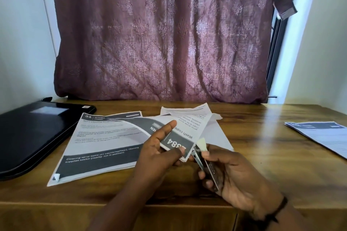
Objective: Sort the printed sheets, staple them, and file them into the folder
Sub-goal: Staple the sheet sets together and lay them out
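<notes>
My left hand (161, 148) pinches the corner of a printed sheet set (187, 129) headed "Wash cups", lifted off the desk and turned upside down to me. My right hand (231, 174) grips a small metal stapler (208, 167) whose jaws sit at the corner of that set. A stapled set numbered 34 (101, 144) lies flat on the wooden desk (262, 155) to the left. Another printed set (323, 135) lies at the right edge. A black folder (33, 133) lies at the far left.
A dark red patterned curtain (161, 33) hangs behind the desk. White walls close in on both sides. The desk's front edge runs just below my wrists. A dark band circles my right wrist.
</notes>
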The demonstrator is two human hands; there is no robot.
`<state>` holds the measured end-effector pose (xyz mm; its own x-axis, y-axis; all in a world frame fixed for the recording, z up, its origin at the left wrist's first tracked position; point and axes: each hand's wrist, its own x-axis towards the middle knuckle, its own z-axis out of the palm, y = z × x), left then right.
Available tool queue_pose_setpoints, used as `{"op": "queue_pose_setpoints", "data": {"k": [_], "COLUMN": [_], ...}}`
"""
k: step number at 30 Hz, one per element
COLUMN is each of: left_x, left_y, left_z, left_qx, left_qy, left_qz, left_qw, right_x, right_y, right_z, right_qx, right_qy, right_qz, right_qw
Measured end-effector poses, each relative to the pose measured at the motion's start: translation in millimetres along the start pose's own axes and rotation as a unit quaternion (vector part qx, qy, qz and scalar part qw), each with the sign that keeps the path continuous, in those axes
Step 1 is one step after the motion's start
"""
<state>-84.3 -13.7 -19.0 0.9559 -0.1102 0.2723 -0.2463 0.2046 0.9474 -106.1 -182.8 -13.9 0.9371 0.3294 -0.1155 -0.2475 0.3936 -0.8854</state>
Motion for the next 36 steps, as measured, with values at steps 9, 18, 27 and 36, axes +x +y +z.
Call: {"op": "queue_pose_setpoints", "data": {"k": [9,18,27,36], "left_x": [-5.7,-9.1,-9.6,-7.7], "left_y": [0.8,-7.2,-5.2,-7.5], "left_z": [2.0,4.3,6.5,6.3], "left_qx": [0.007,0.044,0.038,0.012], "left_qy": [-0.043,-0.085,-0.097,-0.114], "left_qz": [0.013,0.047,0.051,0.063], "left_qw": [0.999,0.994,0.993,0.991], "right_x": [2.2,1.2,3.0,0.0], "right_y": [4.8,4.8,4.6,3.4], "right_z": [-7.8,-6.3,-6.6,0.6], "right_qx": [0.003,0.018,0.020,-0.023], "right_qy": [-0.057,-0.063,-0.051,-0.020], "right_qz": [-0.015,-0.009,-0.005,-0.003], "right_qw": [0.998,0.998,0.998,1.000]}}
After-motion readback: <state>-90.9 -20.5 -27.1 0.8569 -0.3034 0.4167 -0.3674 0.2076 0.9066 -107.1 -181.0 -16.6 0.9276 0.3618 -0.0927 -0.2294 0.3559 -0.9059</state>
